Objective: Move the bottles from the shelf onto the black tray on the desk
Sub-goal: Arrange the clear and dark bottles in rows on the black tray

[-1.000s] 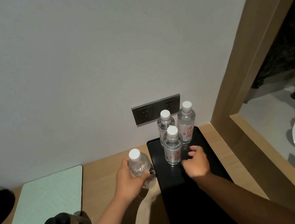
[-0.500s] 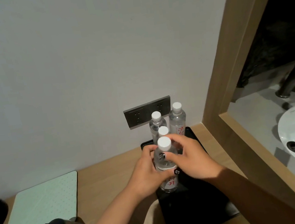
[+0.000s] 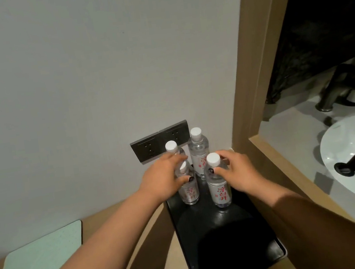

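**Now four water bottles crowd the tray's far end**

Here both hands work at the far end of the black tray (image 3: 266, 256), which lies on the wooden desk (image 3: 156, 246) along its right edge, its far end toward the wall. The right hand (image 3: 239, 172) curls round the shoulder of the near-right bottle (image 3: 218, 185), thumb in front and fingers behind, just under the white cap; the bottle stands upright on the tray, so the grasp looks meant to steady it as it settles. The left hand (image 3: 163, 179) wraps the near-left bottle (image 3: 188, 189) from its left side, thumb across the front, probably to square it beside its neighbour. Behind them two more stand at the tray's far edge: the far-left bottle (image 3: 172, 147), partly hidden by the left fingers, and the far-right bottle (image 3: 199, 151), in front of the grey wall socket (image 3: 149, 148). Grouping them tightly leaves the tray's near half bare. A pale green mat (image 3: 35, 268) lies toward the desk's left edge. No shelf is visible, so whether more bottles remain cannot be told.
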Demonstrator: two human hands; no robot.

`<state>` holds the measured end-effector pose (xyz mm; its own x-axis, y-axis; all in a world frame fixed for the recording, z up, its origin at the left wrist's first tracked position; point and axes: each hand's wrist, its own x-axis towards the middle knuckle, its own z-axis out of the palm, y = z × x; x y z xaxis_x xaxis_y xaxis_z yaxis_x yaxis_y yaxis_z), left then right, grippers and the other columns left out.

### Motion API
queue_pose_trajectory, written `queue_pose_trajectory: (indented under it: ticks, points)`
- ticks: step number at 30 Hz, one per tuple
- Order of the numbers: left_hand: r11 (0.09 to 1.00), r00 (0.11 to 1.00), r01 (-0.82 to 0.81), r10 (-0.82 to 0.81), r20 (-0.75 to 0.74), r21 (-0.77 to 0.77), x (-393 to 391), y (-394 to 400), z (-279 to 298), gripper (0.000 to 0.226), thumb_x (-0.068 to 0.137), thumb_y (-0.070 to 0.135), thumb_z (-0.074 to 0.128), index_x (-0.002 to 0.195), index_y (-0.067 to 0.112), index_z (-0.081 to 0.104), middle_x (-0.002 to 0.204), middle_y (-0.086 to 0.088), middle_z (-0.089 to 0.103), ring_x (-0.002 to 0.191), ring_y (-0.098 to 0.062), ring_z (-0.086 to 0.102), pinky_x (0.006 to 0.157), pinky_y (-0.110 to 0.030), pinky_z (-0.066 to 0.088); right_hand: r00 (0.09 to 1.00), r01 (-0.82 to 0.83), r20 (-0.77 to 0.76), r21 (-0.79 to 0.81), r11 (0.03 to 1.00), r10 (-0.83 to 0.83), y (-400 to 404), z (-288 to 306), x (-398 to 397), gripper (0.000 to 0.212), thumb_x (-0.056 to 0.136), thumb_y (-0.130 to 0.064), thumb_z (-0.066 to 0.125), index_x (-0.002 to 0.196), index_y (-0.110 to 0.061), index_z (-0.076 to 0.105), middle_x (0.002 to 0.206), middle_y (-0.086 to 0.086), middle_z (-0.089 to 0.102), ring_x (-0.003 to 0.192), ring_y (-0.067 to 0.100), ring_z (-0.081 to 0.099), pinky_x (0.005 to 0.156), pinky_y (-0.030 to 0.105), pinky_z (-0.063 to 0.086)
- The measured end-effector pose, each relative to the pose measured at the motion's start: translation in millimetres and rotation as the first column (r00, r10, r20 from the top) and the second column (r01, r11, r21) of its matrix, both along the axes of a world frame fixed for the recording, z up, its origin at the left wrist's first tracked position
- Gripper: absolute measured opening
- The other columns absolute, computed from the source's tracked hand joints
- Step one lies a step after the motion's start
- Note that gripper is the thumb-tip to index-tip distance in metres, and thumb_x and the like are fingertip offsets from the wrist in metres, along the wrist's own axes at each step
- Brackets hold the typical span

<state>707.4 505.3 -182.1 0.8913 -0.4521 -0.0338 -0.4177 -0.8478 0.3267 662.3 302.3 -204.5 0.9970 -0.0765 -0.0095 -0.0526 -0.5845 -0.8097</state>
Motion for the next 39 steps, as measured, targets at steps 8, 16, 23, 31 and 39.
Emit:
queue_pose_trajectory:
  ticks: [8, 16, 23, 31, 39]
  points:
    - [0.996, 0.993, -0.054, 0.046, 0.111, 0.072, -7, -9, -26, 0.061, 0.082, 0.038, 0.068, 0.135, 0.032, 0.039, 0.133, -0.001, 0.052, 0.115, -0.026, 0.055, 0.088, -0.037, 0.050, 0.998, -0.058, 0.038, 0.036, 0.998, 0.057, -10, -11, 19, 0.041, 0.085, -0.008, 0.067, 0.124, -0.016, 0.058, 0.109, -0.012, 0.055, 0.102, 0.004, 0.049, 0.086, 0.019, 0.035]
    - [0.994, 0.989, -0.105, 0.103, 0.105, 0.009, -8, -14, -31, 0.062, 0.084, 0.034, 0.068, 0.138, 0.031, 0.038, 0.133, -0.002, 0.051, 0.117, -0.026, 0.053, 0.091, -0.036, 0.046, 0.997, -0.059, 0.049, 0.075, 0.995, 0.056, -8, -20, 30, 0.043, 0.085, -0.008, 0.067, 0.126, -0.017, 0.057, 0.123, -0.001, 0.060, 0.107, 0.006, 0.048, 0.090, 0.022, 0.035]
    - [0.992, 0.986, -0.130, 0.129, 0.104, 0.001, -11, -18, -29, 0.061, 0.084, 0.033, 0.069, 0.137, 0.030, 0.039, 0.134, -0.003, 0.051, 0.116, -0.027, 0.054, 0.092, -0.037, 0.045, 0.997, -0.058, 0.063, 0.068, 0.996, 0.054, -9, -25, 34, 0.043, 0.085, -0.009, 0.067, 0.125, -0.017, 0.057, 0.124, 0.001, 0.060, 0.107, 0.007, 0.049, 0.092, 0.024, 0.037]
    - [0.987, 0.982, -0.157, 0.159, 0.100, -0.030, -12, -20, -31, 0.060, 0.083, 0.031, 0.070, 0.135, 0.030, 0.041, 0.133, -0.003, 0.052, 0.116, -0.026, 0.054, 0.093, -0.038, 0.046, 0.996, -0.043, 0.087, 0.077, 0.996, 0.036, -6, -29, 35, 0.043, 0.085, -0.009, 0.067, 0.125, -0.017, 0.057, 0.124, 0.001, 0.060, 0.109, 0.009, 0.050, 0.094, 0.027, 0.039]
    - [0.981, 0.977, -0.196, 0.196, 0.083, -0.007, -16, -24, -32, 0.060, 0.086, 0.030, 0.067, 0.138, 0.031, 0.036, 0.137, -0.005, 0.048, 0.119, -0.029, 0.052, 0.094, -0.040, 0.048, 0.997, -0.018, 0.082, 0.093, 0.995, 0.010, 1, -27, 30, 0.040, 0.086, -0.008, 0.065, 0.124, -0.017, 0.056, 0.124, 0.002, 0.060, 0.111, 0.012, 0.052, 0.093, 0.025, 0.037]
